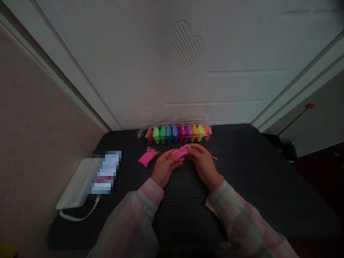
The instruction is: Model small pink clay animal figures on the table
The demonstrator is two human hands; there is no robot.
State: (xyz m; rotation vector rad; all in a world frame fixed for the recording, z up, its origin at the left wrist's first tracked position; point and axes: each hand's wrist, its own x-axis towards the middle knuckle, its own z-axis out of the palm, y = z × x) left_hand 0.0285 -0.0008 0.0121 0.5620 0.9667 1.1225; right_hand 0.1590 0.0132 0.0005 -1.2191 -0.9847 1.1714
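A stretched piece of pink modelling clay (181, 152) is held between my two hands, a little above the dark table. My left hand (164, 167) pinches its left end with thumb and fingers. At the other end, the fingers of my right hand (203, 163) are closed on the clay. A pink packet of clay (147, 157) with a clear wrapper lies on the table just left of my left hand. Beyond both hands, a clear tray (177, 139) holds a row of several wrapped clay packets in different colours. A small pink bit (215, 158) shows right of my right hand.
The black table (249, 179) stands against a white panel (228, 43) with embossed hearts. On the left lies a phone (106, 172), its screen blurred, with a white cable (80, 217) beside a white case-like object (76, 184). A red-topped stick (310, 105) is off to the right.
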